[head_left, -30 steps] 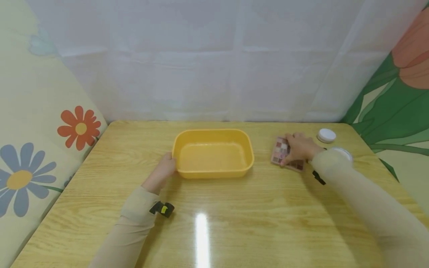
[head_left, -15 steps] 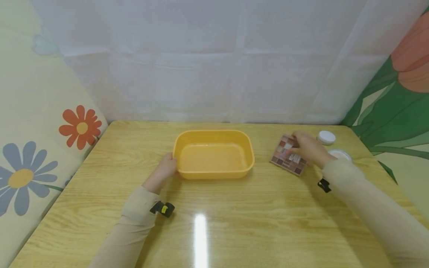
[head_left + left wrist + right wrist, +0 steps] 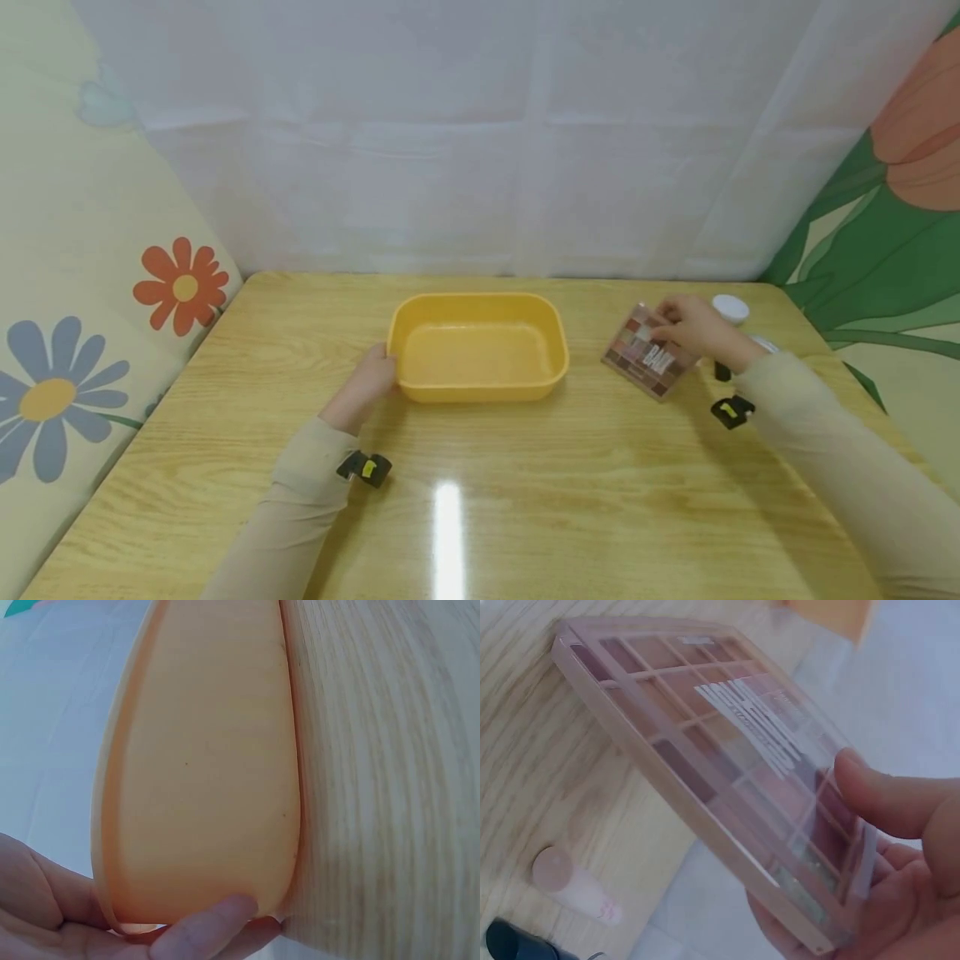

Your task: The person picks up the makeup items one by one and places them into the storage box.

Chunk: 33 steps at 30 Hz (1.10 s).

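Note:
My left hand [image 3: 369, 379] grips the left end of a yellow plastic bin [image 3: 480, 392], which sits on the table. The left wrist view shows the thumb against the bin's outer side [image 3: 210, 765] and fingers by its end rim. To the right of the bin, my right hand [image 3: 697, 327] holds an eyeshadow palette [image 3: 637, 354] by one edge. The palette is tilted, and its far end is lifted in the hand. In the right wrist view, the thumb lies on the palette's clear lid [image 3: 757, 750], with fingers beneath.
A white round jar [image 3: 731, 308] stands behind my right hand. Another white round item [image 3: 765, 343] is partly hidden by the sleeve. A pinkish tube [image 3: 574, 881] and a black cylindrical item [image 3: 517, 941] lie near the palette. A white cloth [image 3: 480, 142] hangs behind the table.
The palette was flat on the table under my right hand; it has been tilted up and turned in that hand's hold. My left hand and the bin have stayed in place.

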Each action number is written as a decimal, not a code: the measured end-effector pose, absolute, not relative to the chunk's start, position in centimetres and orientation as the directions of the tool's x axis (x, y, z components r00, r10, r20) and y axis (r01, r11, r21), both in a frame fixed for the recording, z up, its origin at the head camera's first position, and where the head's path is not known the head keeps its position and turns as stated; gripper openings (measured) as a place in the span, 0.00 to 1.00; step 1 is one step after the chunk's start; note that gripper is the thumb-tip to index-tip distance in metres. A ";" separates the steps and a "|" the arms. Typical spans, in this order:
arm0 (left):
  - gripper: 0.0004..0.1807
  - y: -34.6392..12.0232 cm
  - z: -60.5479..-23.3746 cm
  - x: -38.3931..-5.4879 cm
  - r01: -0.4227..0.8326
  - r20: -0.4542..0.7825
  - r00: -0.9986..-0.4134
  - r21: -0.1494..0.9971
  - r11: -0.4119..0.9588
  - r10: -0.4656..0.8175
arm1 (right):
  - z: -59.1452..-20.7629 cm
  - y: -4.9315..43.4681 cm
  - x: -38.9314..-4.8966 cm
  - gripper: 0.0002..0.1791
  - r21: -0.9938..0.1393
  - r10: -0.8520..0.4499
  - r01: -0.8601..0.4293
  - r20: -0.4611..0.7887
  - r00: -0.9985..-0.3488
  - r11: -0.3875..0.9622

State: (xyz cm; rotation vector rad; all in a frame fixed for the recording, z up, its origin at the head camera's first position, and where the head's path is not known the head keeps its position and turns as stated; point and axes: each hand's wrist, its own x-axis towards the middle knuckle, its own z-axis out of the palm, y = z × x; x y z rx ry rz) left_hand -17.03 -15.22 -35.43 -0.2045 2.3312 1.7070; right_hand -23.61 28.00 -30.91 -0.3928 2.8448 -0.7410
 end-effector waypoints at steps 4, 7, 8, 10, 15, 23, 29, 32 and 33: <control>0.21 -15.2 -35.5 -17.1 -0.254 -0.277 -0.960 0.918 0.305 0.033 | -30.5 28.1 -23.2 0.16 -0.506 -0.269 -0.180 -0.108 -0.957 0.844; 0.21 -15.2 -35.5 -17.1 -0.261 -0.283 -0.959 0.914 0.311 0.028 | -30.3 28.3 -22.9 0.20 -0.504 -0.237 -0.151 -0.110 -0.965 0.851; 0.21 -15.2 -35.5 -17.1 -0.262 -0.284 -0.959 0.913 0.312 0.026 | -30.2 28.3 -22.8 0.22 -0.509 -0.226 -0.138 -0.114 -0.967 0.850; 0.21 -15.2 -35.4 -17.1 -0.264 -0.285 -0.958 0.913 0.311 0.022 | -30.2 28.4 -22.5 0.23 -0.541 -0.204 -0.103 -0.130 -0.970 0.835; 0.17 -15.2 -35.4 -17.1 -0.233 -0.259 -0.965 0.928 0.291 0.051 | -30.3 28.3 -21.8 0.24 -0.624 -0.151 -0.022 -0.153 -0.977 0.781; 0.16 -15.2 -35.3 -17.1 -0.219 -0.250 -0.965 0.932 0.289 0.076 | -31.0 28.2 -20.9 0.27 -0.711 -0.045 0.079 -0.154 -0.987 0.699; 0.19 -15.1 -35.4 -17.2 -0.259 -0.284 -0.958 0.914 0.313 0.036 | -31.7 28.2 -20.5 0.34 -0.807 0.017 0.133 -0.150 -0.988 0.575; 0.18 -15.0 -35.3 -17.2 -0.252 -0.277 -0.960 0.918 0.307 0.041 | -31.9 28.1 -20.4 0.34 -0.842 0.032 0.132 -0.135 -0.990 0.523; 0.18 -15.0 -35.3 -17.1 -0.250 -0.274 -0.961 0.920 0.302 0.041 | -32.0 28.1 -20.4 0.35 -0.849 0.039 0.133 -0.132 -0.990 0.512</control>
